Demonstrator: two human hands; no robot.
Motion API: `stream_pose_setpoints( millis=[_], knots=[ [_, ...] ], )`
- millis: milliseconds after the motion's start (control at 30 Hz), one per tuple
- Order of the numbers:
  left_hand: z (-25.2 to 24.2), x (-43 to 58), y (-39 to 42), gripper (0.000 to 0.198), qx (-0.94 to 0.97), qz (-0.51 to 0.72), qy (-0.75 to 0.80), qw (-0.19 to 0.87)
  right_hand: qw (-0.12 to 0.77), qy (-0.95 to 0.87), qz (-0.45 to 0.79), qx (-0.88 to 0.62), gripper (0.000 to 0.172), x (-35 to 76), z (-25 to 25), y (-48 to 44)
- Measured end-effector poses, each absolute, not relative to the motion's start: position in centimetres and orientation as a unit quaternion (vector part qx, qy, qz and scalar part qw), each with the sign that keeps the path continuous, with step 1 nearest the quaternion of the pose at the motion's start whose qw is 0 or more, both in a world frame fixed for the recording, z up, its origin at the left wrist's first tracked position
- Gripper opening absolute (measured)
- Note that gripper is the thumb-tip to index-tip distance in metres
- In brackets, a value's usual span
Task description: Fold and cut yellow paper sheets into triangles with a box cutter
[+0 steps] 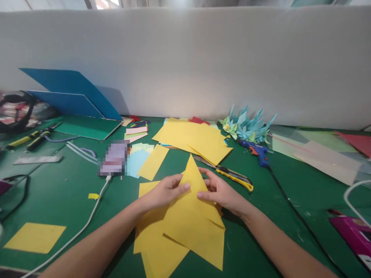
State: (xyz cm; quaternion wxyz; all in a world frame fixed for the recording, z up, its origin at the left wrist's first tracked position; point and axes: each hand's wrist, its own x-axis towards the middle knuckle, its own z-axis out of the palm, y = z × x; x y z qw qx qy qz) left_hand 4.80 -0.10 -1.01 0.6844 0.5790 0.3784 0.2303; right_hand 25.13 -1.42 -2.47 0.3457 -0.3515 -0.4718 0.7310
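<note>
Yellow paper (193, 216), pinched in left hand (169, 190) and right hand (222, 192), above loose sheets (150, 227).
Green tabletop (72, 204) shows outside both forearms; cutter (234, 178) just beyond right hand. Matte stock, tapering to a sharp peak, angular lower corners; thumbs on near face.

Left forearm (110, 227), lower left of frame: bare, slender, narrowing evenly to a slim wrist; left hand (166, 192) at centre ungloved, fingers slim. Right forearm (278, 231), lower right: likewise bare and tapered; right hand (220, 189) ungloved, thumb rounded at the tip, nail short.
</note>
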Motion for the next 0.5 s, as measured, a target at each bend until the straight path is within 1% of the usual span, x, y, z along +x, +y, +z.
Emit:
stream_pose_setpoints(
  millis=[100,233,400,500],
  knots=[
    [-0.85,4.94,-0.25,0.043,0.590,0.224,0.354,0.690,0.354,-0.473,0.718,-0.367,0.075,25.08,-2.61,-1.41],
    [-0.57,5.04,-0.44,0.042,0.592,0.222,0.361,0.685,0.362,-0.491,0.697,-0.377,0.073,25.01,-2.77,-1.47],
    [-0.76,5.08,-0.52,0.034,0.592,0.221,0.376,0.678,0.362,-0.506,0.690,-0.370,0.069,24.83,-2.93,-1.58],
    [-0.92,5.08,-0.49,0.033,0.599,0.221,0.381,0.669,0.365,-0.509,0.687,-0.368,0.068,24.79,-3.10,-1.61]
  ],
)
